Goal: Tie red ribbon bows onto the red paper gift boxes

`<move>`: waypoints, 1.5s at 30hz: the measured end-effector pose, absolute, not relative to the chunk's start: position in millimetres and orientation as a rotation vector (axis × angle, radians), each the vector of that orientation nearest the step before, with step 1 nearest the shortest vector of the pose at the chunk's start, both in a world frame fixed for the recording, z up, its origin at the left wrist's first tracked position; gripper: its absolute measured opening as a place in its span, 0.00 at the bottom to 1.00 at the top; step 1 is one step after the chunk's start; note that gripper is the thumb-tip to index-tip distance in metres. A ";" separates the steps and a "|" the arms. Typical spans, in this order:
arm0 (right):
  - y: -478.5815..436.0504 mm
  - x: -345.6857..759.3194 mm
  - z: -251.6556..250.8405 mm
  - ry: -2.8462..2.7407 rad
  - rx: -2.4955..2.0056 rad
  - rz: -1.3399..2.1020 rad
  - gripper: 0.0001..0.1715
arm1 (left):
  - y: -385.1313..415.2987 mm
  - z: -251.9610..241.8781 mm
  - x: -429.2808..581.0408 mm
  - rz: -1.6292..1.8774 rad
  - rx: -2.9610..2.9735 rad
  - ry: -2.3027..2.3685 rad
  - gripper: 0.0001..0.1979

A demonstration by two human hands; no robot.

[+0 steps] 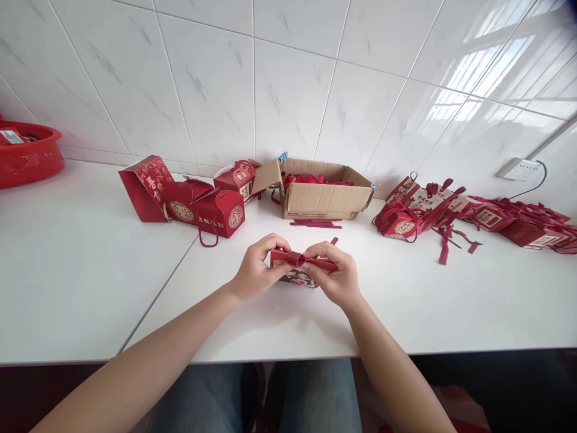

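Observation:
A small red gift box [295, 275] stands on the white table [90, 276], a little back from the front edge. A red ribbon [300, 258] lies across its top. My left hand [258, 267] pinches the ribbon at the box's left end, fingers closed. My right hand [334, 273] pinches the ribbon at the right end, fingers curled over the box top. Both hands touch the box.
An open cardboard carton [322, 198] with red ribbons stands behind the box. Folded red gift boxes [189, 204] lie at the back left, with more boxes and loose ribbons [451, 216] at the back right. A red basin [27, 153] sits far left. A wall socket [518, 168] is at right.

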State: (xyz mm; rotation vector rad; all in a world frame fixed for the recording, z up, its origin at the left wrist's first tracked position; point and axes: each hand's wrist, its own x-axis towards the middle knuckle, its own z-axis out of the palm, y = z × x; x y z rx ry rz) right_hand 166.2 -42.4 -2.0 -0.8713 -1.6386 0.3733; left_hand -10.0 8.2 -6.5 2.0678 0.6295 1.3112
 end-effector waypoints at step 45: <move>-20.7 286.7 -52.2 -1.364 -1.562 -0.825 0.36 | 166.5 -37.4 -237.0 1.794 1.318 2.181 0.61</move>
